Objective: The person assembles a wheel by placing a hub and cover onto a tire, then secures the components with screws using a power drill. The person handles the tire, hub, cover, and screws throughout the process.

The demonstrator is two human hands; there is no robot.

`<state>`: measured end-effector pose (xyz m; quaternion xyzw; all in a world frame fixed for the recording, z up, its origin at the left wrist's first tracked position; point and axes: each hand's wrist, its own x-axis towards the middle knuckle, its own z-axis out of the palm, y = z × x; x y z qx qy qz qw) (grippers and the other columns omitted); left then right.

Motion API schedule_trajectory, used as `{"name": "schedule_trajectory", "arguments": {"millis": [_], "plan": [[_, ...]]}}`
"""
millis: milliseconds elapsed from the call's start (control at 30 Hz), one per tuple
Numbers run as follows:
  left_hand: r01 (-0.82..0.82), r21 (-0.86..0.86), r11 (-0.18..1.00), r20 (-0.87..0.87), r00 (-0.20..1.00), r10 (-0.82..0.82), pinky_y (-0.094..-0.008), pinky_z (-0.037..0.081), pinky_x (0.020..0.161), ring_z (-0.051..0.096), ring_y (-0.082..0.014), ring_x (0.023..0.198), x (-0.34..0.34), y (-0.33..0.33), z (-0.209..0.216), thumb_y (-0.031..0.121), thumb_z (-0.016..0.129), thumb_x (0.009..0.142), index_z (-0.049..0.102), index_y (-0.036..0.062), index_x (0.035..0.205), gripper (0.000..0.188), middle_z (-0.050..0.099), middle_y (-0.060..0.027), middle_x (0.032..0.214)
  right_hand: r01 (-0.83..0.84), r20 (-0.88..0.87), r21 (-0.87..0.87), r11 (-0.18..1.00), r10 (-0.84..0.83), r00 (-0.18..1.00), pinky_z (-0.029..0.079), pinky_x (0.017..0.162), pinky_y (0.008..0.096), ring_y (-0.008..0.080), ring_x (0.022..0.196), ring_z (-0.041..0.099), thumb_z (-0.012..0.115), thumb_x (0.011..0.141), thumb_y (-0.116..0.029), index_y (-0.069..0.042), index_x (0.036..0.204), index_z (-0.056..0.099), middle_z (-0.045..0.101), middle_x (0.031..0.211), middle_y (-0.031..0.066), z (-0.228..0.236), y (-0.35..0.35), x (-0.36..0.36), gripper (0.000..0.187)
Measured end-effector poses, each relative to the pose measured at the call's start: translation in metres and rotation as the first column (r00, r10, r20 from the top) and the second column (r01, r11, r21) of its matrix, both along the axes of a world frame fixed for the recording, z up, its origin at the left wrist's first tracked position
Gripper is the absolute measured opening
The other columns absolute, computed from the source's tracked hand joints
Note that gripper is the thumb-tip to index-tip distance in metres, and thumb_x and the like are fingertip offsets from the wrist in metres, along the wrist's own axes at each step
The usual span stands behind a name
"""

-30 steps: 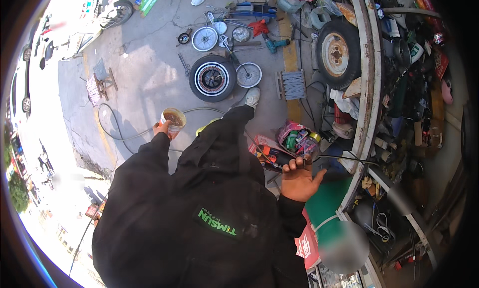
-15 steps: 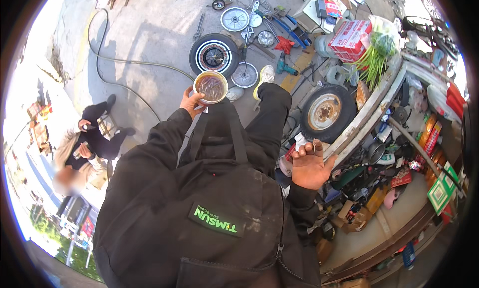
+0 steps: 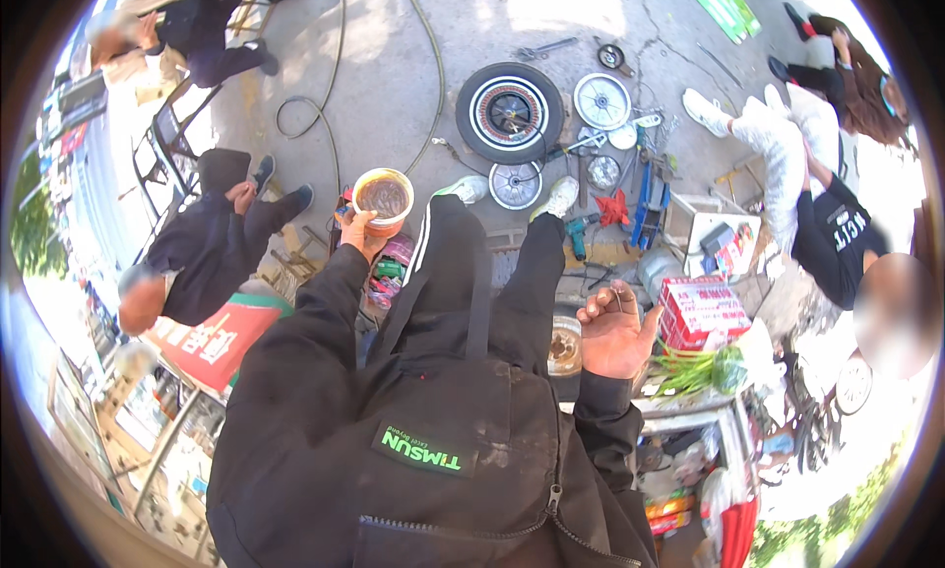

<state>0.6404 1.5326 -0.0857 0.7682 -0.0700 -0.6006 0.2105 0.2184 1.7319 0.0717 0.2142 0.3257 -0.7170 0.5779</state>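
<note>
Tub point(image 3: 394, 225) with brown contents sits at ten o'clock from the view's centre, its mouth facing up. The left hand point(image 3: 356, 231) holds it, fingers wrapped around its side and thumb near the rim. At four o'clock, the right hand point(image 3: 618, 334) is palm up, fingers half curled and spread from the thumb. From the tub, a black-tyred wheel point(image 3: 510, 113) lies at two o'clock on the ground point(image 3: 394, 91); from the right hand, a red-and-white carton point(image 3: 702, 312) stands near three o'clock.
</note>
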Motion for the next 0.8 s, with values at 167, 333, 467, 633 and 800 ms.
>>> {"name": "schedule_trajectory", "arguments": {"millis": [167, 333, 467, 633, 800], "plan": [[-0.239, 0.039, 0.970, -0.066, 0.968, 0.241, -0.0579, 0.059, 0.093, 0.067, -0.0339, 0.117, 0.008, 0.041, -0.046, 0.013, 0.066, 0.088, 0.055, 0.0139, 0.133, 0.046, 0.065, -0.0133, 0.129, -0.160, 0.122, 0.013, 0.987, 0.158, 0.980, 0.049, 0.084, 0.0421, 0.0273, 0.093, 0.061, 0.041, 0.103, -0.067, -0.001, 0.130, 0.061, 0.066, 0.109, 0.0138, -0.101, -0.023, -0.029, 0.074], [-0.322, 0.021, 0.947, -0.175, 0.931, 0.320, -0.0589, 0.056, 0.097, 0.065, -0.0335, 0.118, 0.013, 0.027, -0.171, 0.021, 0.071, 0.086, 0.053, 0.0121, 0.137, 0.055, 0.064, -0.0140, 0.127, -0.259, 0.132, 0.032, 0.965, 0.253, 0.959, 0.049, 0.083, 0.0411, 0.0270, 0.095, 0.060, 0.040, 0.103, -0.066, 0.000, 0.130, 0.060, 0.065, 0.111, 0.0139, -0.211, -0.038, -0.030, 0.074], [-0.368, -0.035, 0.929, -0.082, 0.928, 0.364, -0.0544, 0.055, 0.099, 0.056, -0.0351, 0.126, 0.015, -0.010, -0.302, 0.026, 0.073, 0.085, 0.051, 0.0078, 0.138, 0.060, 0.052, -0.0197, 0.138, -0.276, 0.078, 0.018, 0.961, 0.274, 0.958, 0.048, 0.083, 0.0413, 0.0272, 0.095, 0.060, 0.040, 0.104, -0.066, 0.000, 0.131, 0.059, 0.065, 0.112, 0.0141, -0.327, -0.070, -0.007, 0.074], [-0.403, -0.163, 0.901, -0.088, 0.915, 0.393, -0.0572, 0.051, 0.100, 0.050, -0.0343, 0.131, 0.048, -0.074, -0.459, 0.027, 0.074, 0.082, 0.051, 0.0134, 0.141, 0.065, 0.049, -0.0139, 0.146, -0.290, -0.006, -0.044, 0.956, 0.290, 0.957, 0.044, 0.085, 0.0410, 0.0258, 0.095, 0.055, 0.041, 0.104, -0.065, -0.001, 0.133, 0.058, 0.062, 0.110, 0.0124, -0.433, -0.101, 0.017, 0.072], [-0.462, -0.240, 0.854, -0.206, 0.884, 0.420, -0.0605, 0.049, 0.106, 0.046, -0.0378, 0.133, 0.089, -0.119, -0.576, 0.023, 0.074, 0.083, 0.047, 0.0133, 0.141, 0.065, 0.039, -0.0189, 0.148, -0.256, -0.137, -0.051, 0.965, 0.247, 0.959, 0.039, 0.082, 0.0388, 0.0234, 0.092, 0.048, 0.045, 0.105, -0.061, -0.002, 0.131, 0.053, 0.054, 0.105, 0.0093, -0.462, -0.111, 0.018, 0.064]]}}
